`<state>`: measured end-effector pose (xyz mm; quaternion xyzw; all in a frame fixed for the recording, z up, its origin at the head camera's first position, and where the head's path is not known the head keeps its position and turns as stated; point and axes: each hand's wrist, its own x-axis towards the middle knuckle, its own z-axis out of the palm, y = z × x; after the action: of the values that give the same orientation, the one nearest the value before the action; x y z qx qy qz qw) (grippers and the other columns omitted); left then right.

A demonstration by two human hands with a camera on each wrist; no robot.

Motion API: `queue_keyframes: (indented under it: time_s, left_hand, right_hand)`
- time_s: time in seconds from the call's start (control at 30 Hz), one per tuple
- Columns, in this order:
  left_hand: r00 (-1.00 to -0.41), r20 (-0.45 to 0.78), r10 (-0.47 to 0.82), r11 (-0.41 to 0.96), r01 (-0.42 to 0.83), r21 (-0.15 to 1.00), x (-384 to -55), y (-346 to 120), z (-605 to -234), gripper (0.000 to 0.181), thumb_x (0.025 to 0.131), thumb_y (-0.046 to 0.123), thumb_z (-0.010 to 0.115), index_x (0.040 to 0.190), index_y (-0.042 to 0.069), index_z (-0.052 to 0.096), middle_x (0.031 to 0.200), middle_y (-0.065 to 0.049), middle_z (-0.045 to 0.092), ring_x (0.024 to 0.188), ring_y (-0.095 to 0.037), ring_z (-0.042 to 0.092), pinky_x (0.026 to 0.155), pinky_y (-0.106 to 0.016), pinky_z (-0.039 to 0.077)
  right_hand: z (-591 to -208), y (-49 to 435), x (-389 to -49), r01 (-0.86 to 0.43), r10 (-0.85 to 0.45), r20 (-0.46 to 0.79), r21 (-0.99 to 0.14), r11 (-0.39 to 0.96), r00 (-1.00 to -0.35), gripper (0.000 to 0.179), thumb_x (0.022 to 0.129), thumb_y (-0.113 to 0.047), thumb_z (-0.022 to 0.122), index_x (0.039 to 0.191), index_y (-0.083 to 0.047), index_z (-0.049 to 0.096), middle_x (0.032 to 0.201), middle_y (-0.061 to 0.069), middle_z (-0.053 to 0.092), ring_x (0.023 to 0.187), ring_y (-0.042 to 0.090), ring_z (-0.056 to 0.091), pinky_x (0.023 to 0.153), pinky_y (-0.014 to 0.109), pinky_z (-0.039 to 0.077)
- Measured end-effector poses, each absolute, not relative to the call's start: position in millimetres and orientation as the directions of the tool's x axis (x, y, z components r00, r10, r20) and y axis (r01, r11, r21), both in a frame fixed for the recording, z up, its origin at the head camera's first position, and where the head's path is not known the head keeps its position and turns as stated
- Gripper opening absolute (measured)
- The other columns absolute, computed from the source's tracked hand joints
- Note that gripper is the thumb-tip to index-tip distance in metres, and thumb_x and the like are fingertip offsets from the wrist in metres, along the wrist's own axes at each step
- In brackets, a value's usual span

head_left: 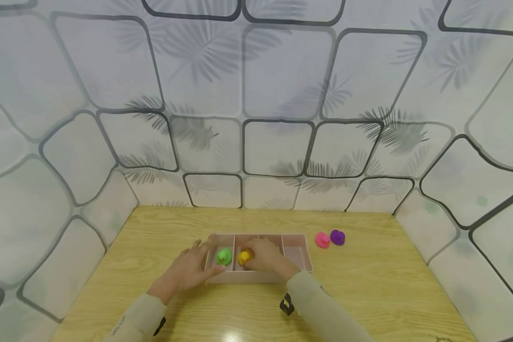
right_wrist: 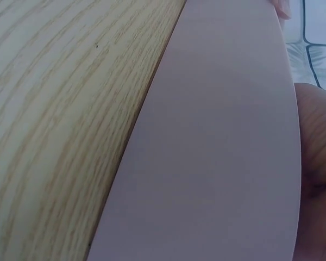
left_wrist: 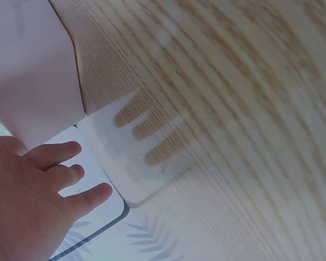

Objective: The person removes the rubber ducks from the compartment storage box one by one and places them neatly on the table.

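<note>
Pinching the yellow duck (head_left: 244,257) within the box (head_left: 261,277): right hand (head_left: 263,256); left hand (head_left: 188,268) spread at the box's left end.
Left of the left hand, the desk (head_left: 367,275) runs out to the patterned wall (head_left: 278,147); right of the right hand, it stretches past the box's short end to the wall on that side. The front rim lies under the right wrist, and a divider stands just left of the right hand's fingers. Beside the left thumb is the green duck (head_left: 223,257); beyond and right of the right hand, the pink duck (head_left: 322,240) and purple duck (head_left: 337,237) sit close together. Marks on the left sleeve (head_left: 138,316) are too small to read. Both arms reach forward, the right angled inward across the box.
</note>
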<state>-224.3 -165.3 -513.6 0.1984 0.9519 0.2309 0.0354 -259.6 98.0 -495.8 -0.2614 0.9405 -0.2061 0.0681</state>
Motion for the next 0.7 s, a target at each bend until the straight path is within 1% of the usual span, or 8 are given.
queue_keyframes:
  time_s: [0.03, 0.1, 0.17, 0.3, 0.37, 0.43, 0.53, 0.7]
  left_hand:
    - [-0.919, 0.024, 0.393, 0.814, 0.36, 0.455, -224.1, -165.2, -513.5, 0.097, 0.1, 0.066, 0.058, 0.17, 0.011, 0.02, 0.159, -0.017, 0.052, 0.152, -0.056, 0.033, 0.115, -0.076, 0.035]
    - [-0.92, 0.021, 0.392, 0.813, 0.357, 0.46, -223.5, -165.0, -513.1, 0.097, 0.1, 0.065, 0.059, 0.17, 0.011, 0.02, 0.157, -0.017, 0.055, 0.153, -0.055, 0.033, 0.116, -0.075, 0.035]
    - [-0.919, 0.021, 0.393, 0.813, 0.358, 0.458, -223.3, -164.8, -512.8, 0.096, 0.1, 0.065, 0.059, 0.17, 0.011, 0.02, 0.158, -0.017, 0.054, 0.153, -0.055, 0.033, 0.116, -0.075, 0.035]
    - [-0.918, 0.022, 0.395, 0.811, 0.36, 0.461, -223.6, -164.7, -512.1, 0.096, 0.101, 0.065, 0.059, 0.17, 0.01, 0.02, 0.16, -0.018, 0.051, 0.153, -0.056, 0.032, 0.116, -0.075, 0.035]
    - [-0.918, 0.023, 0.396, 0.811, 0.361, 0.461, -223.9, -164.8, -511.9, 0.096, 0.101, 0.064, 0.059, 0.17, 0.01, 0.02, 0.16, -0.018, 0.05, 0.153, -0.056, 0.032, 0.116, -0.076, 0.035]
    - [-0.918, 0.024, 0.395, 0.811, 0.361, 0.461, -224.2, -164.9, -511.8, 0.096, 0.101, 0.064, 0.059, 0.17, 0.01, 0.02, 0.161, -0.019, 0.049, 0.153, -0.056, 0.033, 0.116, -0.076, 0.035]
    - [-0.918, 0.027, 0.396, 0.813, 0.364, 0.453, -224.3, -165.0, -512.2, 0.096, 0.101, 0.064, 0.059, 0.17, 0.01, 0.02, 0.163, -0.018, 0.046, 0.152, -0.057, 0.033, 0.115, -0.076, 0.035]
    - [-0.92, 0.029, 0.391, 0.817, 0.362, 0.448, -224.3, -165.5, -513.9, 0.096, 0.1, 0.066, 0.058, 0.17, 0.011, 0.02, 0.163, -0.017, 0.047, 0.152, -0.057, 0.033, 0.115, -0.076, 0.035]
  right_hand:
    - [-495.8, 98.1, -259.6, -0.469, -0.524, -0.016, -0.422, 0.776, -0.852, 0.028, 0.087, -0.025, 0.087, 0.113, -0.017, 0.078, 0.119, -0.001, 0.076, 0.104, 0.022, 0.063, 0.086, 0.039, 0.053]
    - [-495.1, 98.7, -259.5, -0.475, -0.527, -0.007, -0.426, 0.77, -0.85, 0.032, 0.087, -0.024, 0.087, 0.117, -0.017, 0.078, 0.114, -0.002, 0.077, 0.102, 0.021, 0.064, 0.084, 0.038, 0.054]
    - [-493.9, 99.6, -259.4, -0.481, -0.533, -0.002, -0.429, 0.765, -0.846, 0.039, 0.086, -0.023, 0.087, 0.123, -0.016, 0.077, 0.112, -0.002, 0.077, 0.101, 0.02, 0.064, 0.083, 0.036, 0.054]
    - [-489.3, 101.7, -259.9, -0.473, -0.533, 0.005, -0.467, 0.747, -0.846, 0.056, 0.085, -0.021, 0.088, 0.138, -0.021, 0.07, 0.122, 0.0, 0.076, 0.097, 0.016, 0.064, 0.079, 0.029, 0.055]
    - [-486.2, 102.8, -260.3, -0.461, -0.535, 0.0, -0.509, 0.727, -0.845, 0.061, 0.086, -0.019, 0.087, 0.143, -0.022, 0.067, 0.125, 0.001, 0.076, 0.09, 0.012, 0.063, 0.076, 0.026, 0.054]
    - [-482.6, 104.2, -260.5, -0.448, -0.535, -0.006, -0.539, 0.714, -0.845, 0.066, 0.086, -0.017, 0.086, 0.148, -0.025, 0.064, 0.123, 0.001, 0.076, 0.083, 0.009, 0.06, 0.072, 0.023, 0.053]
    - [-478.1, 106.4, -259.5, -0.433, -0.529, -0.018, -0.553, 0.712, -0.848, 0.066, 0.088, -0.018, 0.085, 0.149, -0.026, 0.062, 0.117, 0.0, 0.076, 0.079, 0.008, 0.058, 0.069, 0.023, 0.052]
    - [-476.7, 110.2, -258.4, -0.433, -0.53, -0.018, -0.555, 0.71, -0.848, 0.063, 0.088, -0.02, 0.085, 0.147, -0.025, 0.064, 0.116, 0.001, 0.075, 0.087, 0.012, 0.058, 0.074, 0.026, 0.052]
